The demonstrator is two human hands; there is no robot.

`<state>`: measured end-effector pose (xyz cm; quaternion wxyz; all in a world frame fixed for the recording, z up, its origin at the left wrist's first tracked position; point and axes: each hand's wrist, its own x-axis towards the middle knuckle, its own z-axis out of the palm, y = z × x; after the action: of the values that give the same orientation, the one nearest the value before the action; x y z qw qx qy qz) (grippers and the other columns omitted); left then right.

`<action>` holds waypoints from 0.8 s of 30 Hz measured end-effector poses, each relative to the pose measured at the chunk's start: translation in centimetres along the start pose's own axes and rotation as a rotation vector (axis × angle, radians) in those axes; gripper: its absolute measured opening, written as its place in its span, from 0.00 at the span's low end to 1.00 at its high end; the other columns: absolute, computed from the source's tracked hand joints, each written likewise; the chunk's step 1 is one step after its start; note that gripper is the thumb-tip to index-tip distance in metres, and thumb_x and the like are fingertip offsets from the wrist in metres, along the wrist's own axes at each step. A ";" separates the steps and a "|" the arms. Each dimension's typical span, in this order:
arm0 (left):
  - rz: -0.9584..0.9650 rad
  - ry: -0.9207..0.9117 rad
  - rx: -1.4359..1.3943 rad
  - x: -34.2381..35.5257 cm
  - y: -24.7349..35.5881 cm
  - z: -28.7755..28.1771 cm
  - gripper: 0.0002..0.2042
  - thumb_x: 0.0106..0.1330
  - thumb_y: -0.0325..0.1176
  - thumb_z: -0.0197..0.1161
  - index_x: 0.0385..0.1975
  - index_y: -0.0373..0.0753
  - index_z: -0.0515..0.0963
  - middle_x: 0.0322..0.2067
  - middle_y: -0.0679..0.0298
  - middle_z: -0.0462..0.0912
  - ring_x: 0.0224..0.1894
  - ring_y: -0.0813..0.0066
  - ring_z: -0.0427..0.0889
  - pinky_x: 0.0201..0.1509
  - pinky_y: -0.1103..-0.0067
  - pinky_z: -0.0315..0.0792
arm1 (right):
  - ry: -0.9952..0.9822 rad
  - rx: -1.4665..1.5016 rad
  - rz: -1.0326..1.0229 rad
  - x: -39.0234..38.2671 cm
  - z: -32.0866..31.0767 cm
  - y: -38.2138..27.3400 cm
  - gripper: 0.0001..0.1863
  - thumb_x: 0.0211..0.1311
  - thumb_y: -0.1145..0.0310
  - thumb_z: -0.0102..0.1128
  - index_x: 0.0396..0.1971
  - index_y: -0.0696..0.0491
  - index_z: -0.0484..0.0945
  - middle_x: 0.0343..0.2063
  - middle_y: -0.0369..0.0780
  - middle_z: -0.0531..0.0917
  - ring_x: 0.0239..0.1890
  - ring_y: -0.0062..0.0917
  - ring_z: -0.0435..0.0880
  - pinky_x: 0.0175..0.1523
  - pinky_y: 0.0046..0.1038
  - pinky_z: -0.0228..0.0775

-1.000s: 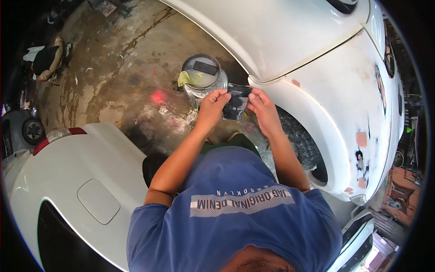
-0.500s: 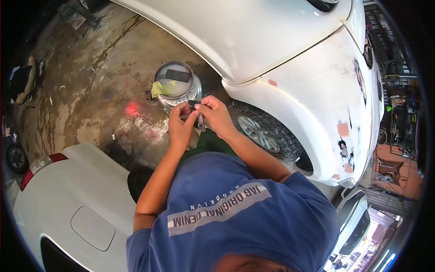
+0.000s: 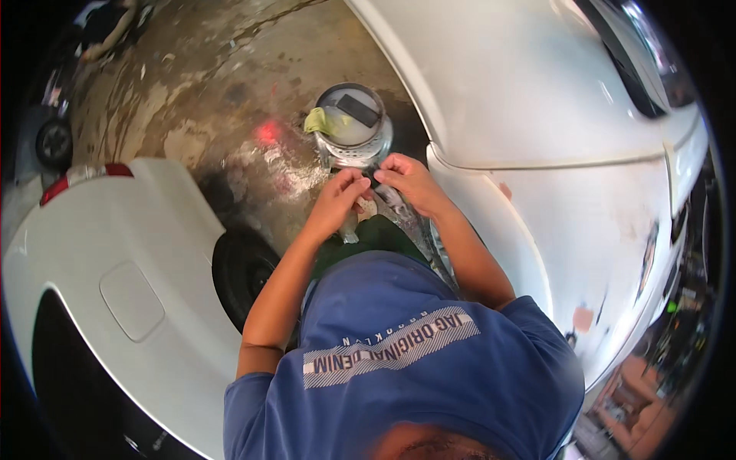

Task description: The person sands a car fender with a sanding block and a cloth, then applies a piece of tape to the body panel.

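Observation:
My left hand (image 3: 334, 201) and my right hand (image 3: 414, 186) are closed at the fingertips around a dark, thin sheet (image 3: 371, 181), mostly hidden by my fingers, in front of my body. Just beyond them stands a metal bucket (image 3: 354, 153) with cloudy liquid. A black rectangular pad (image 3: 356, 110) shows within its rim, and a yellow-green cloth (image 3: 318, 121) is draped at its left side. Close on my right is a white car's front panel (image 3: 598, 215), with pinkish and dark repair patches.
A second white car (image 3: 92, 238) with a red tail light is close at lower left. A person (image 3: 107, 31) is partly visible at upper left, beside a dark wheel (image 3: 54, 143). The stained concrete floor (image 3: 192, 92) runs between the cars.
The dark sheet was spread wide a second ago and now shows only as a narrow piece between my fingers. My view has shifted, turning relative to the cars and bucket.

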<state>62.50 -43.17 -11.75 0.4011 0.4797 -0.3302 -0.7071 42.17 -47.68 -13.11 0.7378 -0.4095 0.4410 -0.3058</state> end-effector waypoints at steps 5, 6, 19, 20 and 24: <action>0.067 0.143 0.305 1.2 -4.0 -0.1 0.11 0.74 0.38 0.57 0.38 0.36 0.78 0.29 0.66 0.81 0.32 0.79 0.80 0.35 0.78 0.73 | -0.118 -0.357 0.096 1.8 -1.3 0.8 0.12 0.65 0.64 0.68 0.38 0.56 0.79 0.33 0.32 0.80 0.34 0.12 0.74 0.38 0.21 0.68; 0.121 0.227 0.370 1.4 -4.7 0.0 0.13 0.74 0.39 0.57 0.36 0.34 0.78 0.27 0.63 0.82 0.30 0.76 0.80 0.33 0.75 0.73 | -0.099 -0.395 0.068 2.3 -1.2 1.3 0.12 0.65 0.64 0.68 0.39 0.57 0.79 0.33 0.32 0.79 0.34 0.13 0.74 0.38 0.22 0.68; -0.224 0.643 0.137 -4.8 -22.0 -4.3 0.20 0.76 0.42 0.54 0.60 0.36 0.73 0.46 0.62 0.82 0.39 0.76 0.80 0.39 0.79 0.74 | -0.378 -1.799 -0.007 27.9 -2.9 12.1 0.14 0.69 0.66 0.55 0.48 0.53 0.84 0.48 0.45 0.85 0.53 0.42 0.84 0.53 0.46 0.76; -0.271 0.672 0.128 -6.9 -24.2 -4.5 0.20 0.76 0.42 0.55 0.60 0.37 0.73 0.45 0.62 0.82 0.39 0.75 0.80 0.39 0.78 0.74 | -0.393 -1.784 -0.020 29.2 -3.0 14.1 0.14 0.69 0.66 0.55 0.48 0.53 0.84 0.48 0.45 0.85 0.53 0.42 0.84 0.53 0.46 0.76; -0.427 0.729 0.069 -12.4 -29.7 -5.9 0.20 0.76 0.44 0.54 0.59 0.38 0.74 0.44 0.61 0.82 0.38 0.73 0.81 0.39 0.77 0.74 | -0.320 -1.821 0.234 32.3 -4.0 19.2 0.17 0.67 0.69 0.52 0.51 0.52 0.84 0.53 0.47 0.84 0.56 0.40 0.84 0.57 0.44 0.76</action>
<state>63.37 -19.02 -33.80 0.3199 0.7690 -0.0832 -0.5471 53.96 -66.10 -43.96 0.2103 -0.8205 0.4425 0.2945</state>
